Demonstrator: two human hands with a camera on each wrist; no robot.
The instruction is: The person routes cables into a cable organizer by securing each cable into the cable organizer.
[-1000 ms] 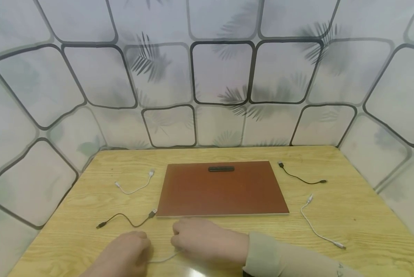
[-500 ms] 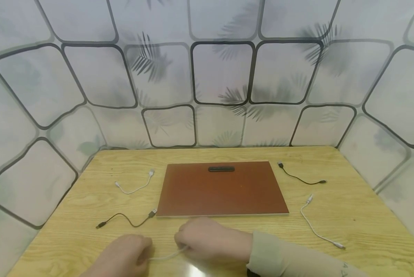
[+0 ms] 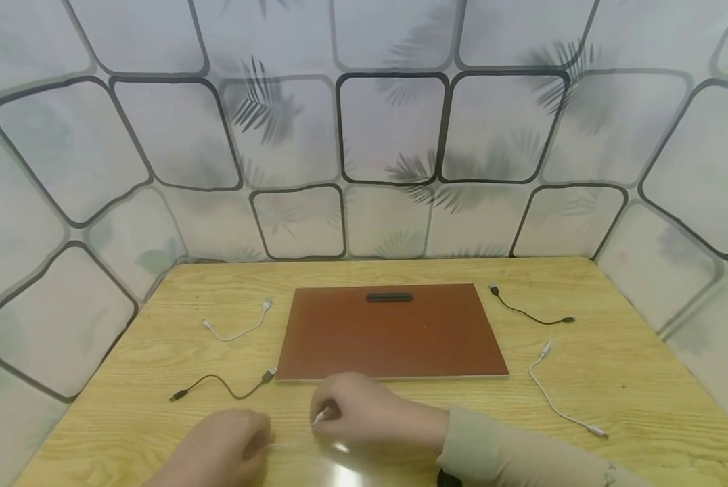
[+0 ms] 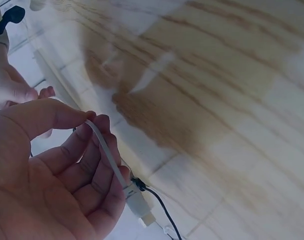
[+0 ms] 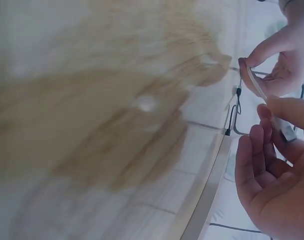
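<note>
In the head view my left hand [image 3: 218, 446] and right hand [image 3: 354, 409] are low over the near part of the table, side by side with a small gap. Both hold a white USB cable. Thumb and fingertips of the left hand [image 4: 67, 165] pinch its cord [image 4: 108, 152] in the left wrist view, where a white plug [image 4: 138, 204] shows by the curled fingers. My right hand [image 5: 279, 185] pinches the cable [image 5: 259, 85] between thumb and forefinger in the right wrist view; a plug end [image 5: 286, 131] sticks out below the thumb. Part of the cord is hidden by the fingers.
A brown board [image 3: 391, 338] with a black bar [image 3: 389, 297] lies just beyond the hands. Short cables lie around it: white [image 3: 242, 333] and black [image 3: 224, 385] at left, black [image 3: 525, 311] and white [image 3: 549, 392] at right. A patterned curtain [image 3: 388, 135] encloses the table.
My right hand has moved slightly up and right, turning so a white plug shows in its fingers. The left hand has barely shifted. The cord between them is now hardly visible.
</note>
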